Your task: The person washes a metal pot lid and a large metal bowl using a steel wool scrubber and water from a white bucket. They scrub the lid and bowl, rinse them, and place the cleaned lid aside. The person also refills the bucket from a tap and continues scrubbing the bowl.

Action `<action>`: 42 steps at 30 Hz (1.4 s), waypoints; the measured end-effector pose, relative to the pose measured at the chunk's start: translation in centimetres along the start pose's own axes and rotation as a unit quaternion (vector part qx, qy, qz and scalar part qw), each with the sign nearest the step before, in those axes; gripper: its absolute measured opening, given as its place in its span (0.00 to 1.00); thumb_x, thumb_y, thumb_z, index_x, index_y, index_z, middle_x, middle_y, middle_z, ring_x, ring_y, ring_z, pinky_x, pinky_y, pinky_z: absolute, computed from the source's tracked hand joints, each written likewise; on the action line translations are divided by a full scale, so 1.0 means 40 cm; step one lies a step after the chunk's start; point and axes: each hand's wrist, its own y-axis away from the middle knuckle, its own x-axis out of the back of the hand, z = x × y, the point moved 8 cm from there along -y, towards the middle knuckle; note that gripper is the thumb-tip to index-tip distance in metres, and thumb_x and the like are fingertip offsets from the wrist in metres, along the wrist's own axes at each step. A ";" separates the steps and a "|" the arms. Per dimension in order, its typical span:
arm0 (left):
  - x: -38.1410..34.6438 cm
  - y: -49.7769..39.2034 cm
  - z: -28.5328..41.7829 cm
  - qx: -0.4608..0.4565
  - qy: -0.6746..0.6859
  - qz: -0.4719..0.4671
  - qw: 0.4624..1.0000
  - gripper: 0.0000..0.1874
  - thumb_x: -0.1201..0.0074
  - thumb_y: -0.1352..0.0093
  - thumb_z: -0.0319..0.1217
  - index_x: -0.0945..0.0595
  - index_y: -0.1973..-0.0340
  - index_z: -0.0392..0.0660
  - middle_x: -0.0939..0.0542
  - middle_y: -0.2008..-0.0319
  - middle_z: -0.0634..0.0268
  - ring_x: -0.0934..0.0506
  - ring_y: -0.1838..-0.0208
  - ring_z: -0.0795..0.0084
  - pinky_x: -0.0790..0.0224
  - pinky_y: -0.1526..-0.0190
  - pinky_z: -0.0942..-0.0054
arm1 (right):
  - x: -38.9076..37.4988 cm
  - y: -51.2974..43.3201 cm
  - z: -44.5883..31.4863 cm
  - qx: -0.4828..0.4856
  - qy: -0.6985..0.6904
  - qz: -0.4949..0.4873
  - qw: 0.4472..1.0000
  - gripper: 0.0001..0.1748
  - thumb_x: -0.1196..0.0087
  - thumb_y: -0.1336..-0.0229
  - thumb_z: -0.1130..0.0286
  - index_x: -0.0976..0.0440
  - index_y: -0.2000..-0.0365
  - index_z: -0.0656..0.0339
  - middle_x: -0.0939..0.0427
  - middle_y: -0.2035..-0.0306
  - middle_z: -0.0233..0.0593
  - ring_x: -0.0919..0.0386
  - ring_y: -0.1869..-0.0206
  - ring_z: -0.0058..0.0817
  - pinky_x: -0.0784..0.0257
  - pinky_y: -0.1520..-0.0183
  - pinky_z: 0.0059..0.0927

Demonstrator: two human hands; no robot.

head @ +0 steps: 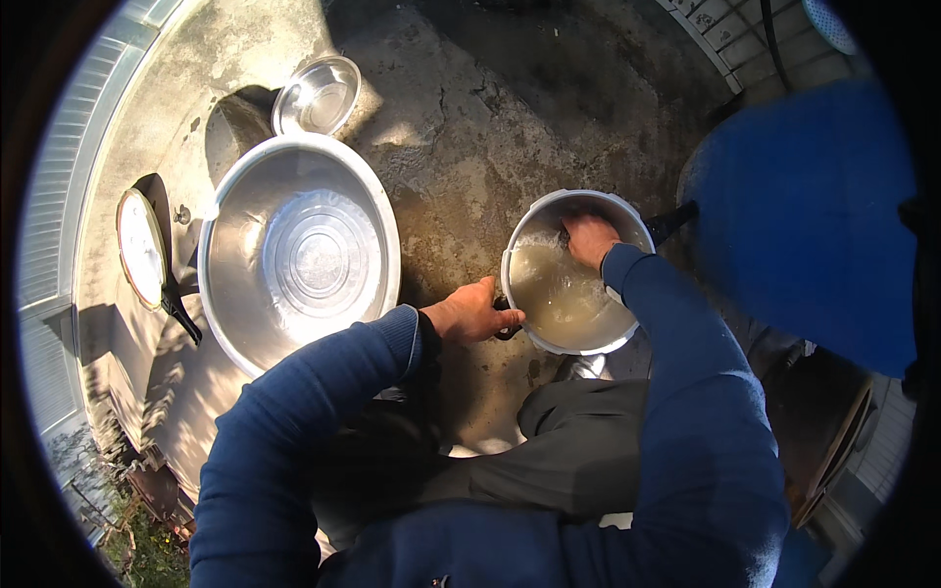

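Note:
A metal pressure cooker pot (573,342) holding cloudy water stands on the concrete ground before me, its long black handle pointing right. My left hand (474,312) grips the short black side handle on the pot's left, thumb by the rim. Inside the pot, against the far wall, is my right hand (590,241), its fingers curled; something dark shows at the fingertips, but I cannot tell what it is. Left of the pot sits a large, wide aluminium basin (242,309). A smaller metal bowl (317,95) lies just beyond the basin.
The pressure cooker lid (141,246), with a black handle, lies at the far left, and a small dark part (181,214) lies beside it. A large blue plastic container (801,220) stands close on the right. A dark hose (772,44) runs down the tiled wall at top right.

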 end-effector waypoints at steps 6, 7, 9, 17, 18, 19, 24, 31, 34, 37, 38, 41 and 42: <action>-0.064 -0.035 -0.026 0.052 0.241 0.045 0.968 0.36 0.32 0.21 0.49 0.26 0.30 0.37 0.10 0.62 0.53 0.14 0.74 0.65 0.17 0.70 0.59 | -0.073 -0.036 -0.150 0.003 -0.078 -0.090 0.993 0.32 0.34 0.36 0.60 0.23 0.35 0.61 0.13 0.42 0.63 0.12 0.43 0.61 0.15 0.40 0.59; -0.060 -0.033 -0.028 0.058 0.239 0.063 0.967 0.34 0.33 0.22 0.47 0.26 0.29 0.38 0.09 0.61 0.52 0.12 0.71 0.61 0.16 0.66 0.58 | -0.076 -0.005 -0.181 0.045 -0.063 -0.097 0.992 0.32 0.33 0.37 0.60 0.23 0.35 0.61 0.13 0.44 0.62 0.12 0.44 0.62 0.15 0.40 0.60; -0.059 -0.032 -0.034 0.068 0.239 0.094 0.964 0.32 0.36 0.24 0.42 0.24 0.29 0.39 0.08 0.58 0.48 0.09 0.65 0.54 0.13 0.59 0.55 | -0.093 0.072 -0.225 0.157 -0.022 -0.154 0.975 0.31 0.33 0.37 0.61 0.23 0.36 0.61 0.12 0.49 0.63 0.12 0.45 0.64 0.16 0.41 0.63; 0.000 -0.034 -0.044 -0.016 0.223 0.240 0.945 0.24 0.44 0.27 0.33 0.13 0.38 0.40 0.07 0.58 0.48 0.09 0.57 0.62 0.16 0.49 0.60 | 0.002 -0.017 0.009 -0.057 -0.027 -0.027 0.998 0.27 0.36 0.33 0.64 0.22 0.37 0.63 0.11 0.51 0.65 0.10 0.47 0.62 0.12 0.44 0.59; 0.017 -0.031 -0.044 -0.016 0.237 0.261 0.936 0.23 0.43 0.28 0.33 0.12 0.38 0.40 0.06 0.58 0.49 0.09 0.56 0.63 0.15 0.48 0.60 | 0.026 -0.054 -0.010 -0.055 -0.060 0.020 0.996 0.30 0.34 0.34 0.64 0.26 0.36 0.65 0.12 0.49 0.66 0.12 0.45 0.64 0.14 0.41 0.59; 0.036 -0.021 -0.035 -0.037 0.244 0.290 0.924 0.24 0.42 0.28 0.34 0.12 0.39 0.39 0.06 0.57 0.48 0.08 0.55 0.63 0.15 0.47 0.61 | 0.021 -0.079 -0.037 -0.094 -0.095 0.019 0.991 0.33 0.32 0.35 0.63 0.29 0.35 0.67 0.13 0.48 0.68 0.13 0.43 0.66 0.15 0.38 0.59; 0.110 -0.008 -0.054 -0.005 0.309 0.339 0.888 0.23 0.41 0.28 0.32 0.12 0.39 0.36 0.06 0.56 0.50 0.09 0.55 0.67 0.15 0.48 0.63 | 0.006 -0.096 -0.259 0.129 -0.094 -0.113 0.981 0.31 0.31 0.38 0.66 0.22 0.35 0.57 0.11 0.48 0.65 0.13 0.41 0.65 0.15 0.39 0.61; 0.138 -0.016 -0.076 -0.024 0.253 0.374 0.892 0.24 0.41 0.28 0.31 0.13 0.38 0.37 0.06 0.53 0.48 0.09 0.50 0.66 0.16 0.43 0.63 | 0.102 -0.212 -0.110 0.027 0.005 -0.140 0.990 0.21 0.31 0.41 0.70 0.09 0.47 0.61 0.11 0.42 0.60 0.12 0.36 0.54 0.15 0.34 0.54; 0.139 -0.029 -0.084 0.000 0.262 0.352 0.899 0.31 0.43 0.28 0.34 0.19 0.28 0.47 0.08 0.47 0.42 0.09 0.41 0.46 0.17 0.38 0.54 | 0.107 -0.281 -0.154 0.019 -0.047 -0.095 0.994 0.26 0.34 0.39 0.73 0.15 0.39 0.64 0.12 0.41 0.64 0.13 0.36 0.59 0.16 0.33 0.55; 0.147 -0.027 -0.077 -0.009 0.269 0.354 0.896 0.31 0.43 0.28 0.34 0.19 0.28 0.47 0.08 0.45 0.42 0.09 0.41 0.46 0.18 0.37 0.55 | 0.086 -0.249 -0.213 0.078 -0.040 -0.048 0.995 0.20 0.38 0.33 0.72 0.12 0.43 0.60 0.12 0.40 0.62 0.13 0.35 0.57 0.16 0.33 0.55; 0.153 -0.025 -0.072 -0.022 0.269 0.362 0.892 0.31 0.43 0.28 0.33 0.19 0.28 0.47 0.08 0.45 0.42 0.09 0.40 0.46 0.18 0.37 0.55 | 0.068 -0.222 -0.221 0.119 -0.013 -0.073 0.990 0.21 0.38 0.33 0.72 0.12 0.42 0.60 0.12 0.40 0.63 0.13 0.35 0.57 0.16 0.33 0.56; 0.147 -0.025 -0.076 -0.011 0.272 0.351 0.896 0.31 0.43 0.27 0.32 0.20 0.27 0.46 0.08 0.45 0.42 0.09 0.40 0.46 0.18 0.36 0.56 | 0.048 -0.170 -0.145 0.104 0.007 -0.137 0.985 0.23 0.32 0.40 0.70 0.12 0.43 0.62 0.11 0.44 0.63 0.12 0.37 0.58 0.16 0.32 0.55; 0.147 -0.023 -0.076 -0.015 0.275 0.354 0.894 0.28 0.43 0.27 0.31 0.18 0.31 0.42 0.08 0.46 0.44 0.09 0.42 0.53 0.18 0.37 0.58 | 0.060 -0.186 -0.118 0.074 0.009 -0.128 0.989 0.23 0.32 0.40 0.70 0.12 0.44 0.62 0.11 0.44 0.63 0.12 0.37 0.57 0.15 0.33 0.54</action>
